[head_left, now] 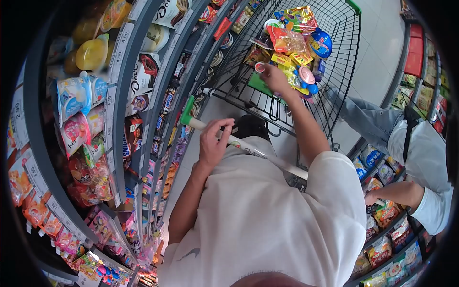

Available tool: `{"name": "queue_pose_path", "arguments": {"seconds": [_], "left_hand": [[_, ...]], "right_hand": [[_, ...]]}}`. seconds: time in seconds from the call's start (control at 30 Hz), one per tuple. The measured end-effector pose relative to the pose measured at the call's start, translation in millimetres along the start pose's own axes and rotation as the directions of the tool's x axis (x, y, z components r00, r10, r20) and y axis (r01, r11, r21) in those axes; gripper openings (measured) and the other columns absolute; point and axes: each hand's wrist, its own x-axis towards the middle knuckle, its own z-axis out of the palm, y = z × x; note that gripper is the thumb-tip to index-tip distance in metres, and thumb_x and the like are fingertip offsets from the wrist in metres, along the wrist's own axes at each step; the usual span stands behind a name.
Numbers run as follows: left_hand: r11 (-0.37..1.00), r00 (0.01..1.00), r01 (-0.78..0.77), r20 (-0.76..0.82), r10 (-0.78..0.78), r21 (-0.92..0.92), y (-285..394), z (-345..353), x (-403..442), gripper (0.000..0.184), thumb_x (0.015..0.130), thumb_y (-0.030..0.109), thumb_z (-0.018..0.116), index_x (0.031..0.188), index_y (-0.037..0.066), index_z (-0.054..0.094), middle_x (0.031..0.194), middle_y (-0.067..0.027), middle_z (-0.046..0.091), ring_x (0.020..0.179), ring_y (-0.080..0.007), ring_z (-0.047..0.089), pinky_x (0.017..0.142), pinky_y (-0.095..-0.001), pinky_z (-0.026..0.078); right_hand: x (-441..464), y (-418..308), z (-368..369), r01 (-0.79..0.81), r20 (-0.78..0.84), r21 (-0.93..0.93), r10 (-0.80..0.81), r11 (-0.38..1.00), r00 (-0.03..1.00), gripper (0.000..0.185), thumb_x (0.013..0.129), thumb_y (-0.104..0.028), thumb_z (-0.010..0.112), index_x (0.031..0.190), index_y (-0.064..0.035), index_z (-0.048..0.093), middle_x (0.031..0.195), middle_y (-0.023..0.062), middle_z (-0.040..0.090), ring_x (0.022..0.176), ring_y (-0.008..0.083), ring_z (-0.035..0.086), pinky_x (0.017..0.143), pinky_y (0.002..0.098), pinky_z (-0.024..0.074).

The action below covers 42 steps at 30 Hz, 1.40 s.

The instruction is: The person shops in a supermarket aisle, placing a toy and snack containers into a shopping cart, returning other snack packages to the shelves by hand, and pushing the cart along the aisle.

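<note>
White short-sleeved shirt (272, 205) nearest, my right hand (275, 79) pinching a small round red-topped container (259, 67), colourful plastic packets (289, 40) beside it in the black wire cart (351, 52), my left hand (215, 141) loosely open at the white tubular handle (279, 164).

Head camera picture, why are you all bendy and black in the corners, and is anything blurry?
Head view: the shelf edges at left bow like hoops, probably because of a very wide lens; black surrounds the rounded picture. Head view, upper left: the yellow package looks soft, while the red bag in the cart looks clearer.
</note>
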Motion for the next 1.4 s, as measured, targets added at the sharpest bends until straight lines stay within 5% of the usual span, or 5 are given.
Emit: {"name": "queue_pose_path", "arguments": {"seconds": [0.27,0.5,0.8,1.23,1.4], "left_hand": [[0.981,0.997,-0.074,0.04,0.068,0.18,-13,-4,6,0.021,0.09,0.007,0.066,0.111,0.005,0.068,0.097,-0.0085,0.071,0.09,-0.025,0.068,0.084,-0.0375,0.049],[0.965,0.996,-0.081,0.06,0.068,0.249,-8,-1,4,0.024,0.088,0.009,0.069,0.111,0.007,0.069,0.1,-0.0055,0.073,0.095,-0.0224,0.067,0.09,-0.0376,0.046],[0.956,0.993,-0.113,0.062,0.1,0.272,-10,-1,3,0.023,0.088,0.012,0.069,0.11,0.008,0.069,0.1,-0.0043,0.073,0.094,-0.0234,0.066,0.087,-0.0376,0.047],[0.947,0.992,-0.127,0.06,0.114,0.294,-11,-1,3,0.021,0.087,0.012,0.07,0.109,0.011,0.07,0.1,-0.0022,0.073,0.095,-0.0223,0.066,0.088,-0.0373,0.046],[0.938,0.988,-0.156,0.047,0.148,0.308,-11,-1,3,0.021,0.086,0.012,0.07,0.108,0.013,0.07,0.096,0.0002,0.071,0.093,-0.0226,0.065,0.087,-0.0379,0.044]], "right_hand": [[-8,106,-37,-0.09,0.271,-0.206,0.145,0.974,0.952,0.067,0.088,-0.043,0.072,0.138,-0.0019,0.054,0.12,0.0261,0.068,0.111,0.0357,0.066,0.095,0.0407,0.0493],[-21,81,18,-0.084,0.331,-0.392,0.225,0.916,0.917,0.103,0.085,-0.074,0.058,0.156,-0.0063,0.029,0.158,0.0254,0.033,0.144,0.0431,0.036,0.118,0.0462,0.0316],[-30,108,0,-0.093,0.194,-0.439,0.195,0.894,0.961,0.072,0.089,-0.063,0.06,0.135,-0.0064,0.057,0.122,0.0263,0.065,0.116,0.0406,0.062,0.098,0.0493,0.0493],[-16,103,-33,0.06,0.467,-0.409,0.153,0.91,0.871,0.053,0.085,-0.057,0.066,0.107,-0.0094,0.073,0.109,0.0158,0.073,0.109,0.0345,0.067,0.092,0.0449,0.0517],[-6,86,-27,-0.028,0.259,-0.572,0.212,0.82,0.942,0.045,0.089,-0.047,0.067,0.109,-0.008,0.073,0.114,0.0167,0.072,0.109,0.0337,0.067,0.091,0.0443,0.0522]]}}
